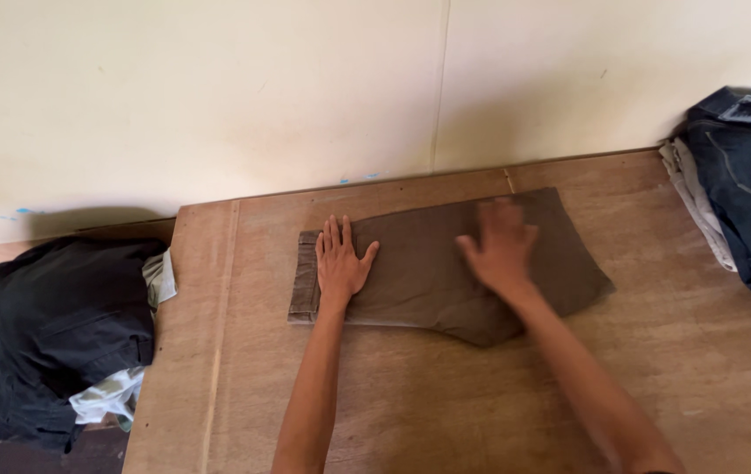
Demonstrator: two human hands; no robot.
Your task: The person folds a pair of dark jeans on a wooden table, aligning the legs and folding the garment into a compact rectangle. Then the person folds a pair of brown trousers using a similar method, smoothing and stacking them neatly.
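A pair of brown trousers [419, 263] lies folded flat on the wooden table [445, 395], waistband at the left. My left hand [340, 262] rests palm down on the cloth beside the waistband, fingers together and pointing away. My right hand [500, 246] lies flat on the right half of the trousers, fingers spread; it is blurred by motion. Neither hand grips the cloth.
A heap of dark and pale clothes [50, 338] sits off the table's left edge. Folded dark jeans on a pale garment [744, 189] lie at the table's right end. A cream wall [217, 96] runs behind the table.
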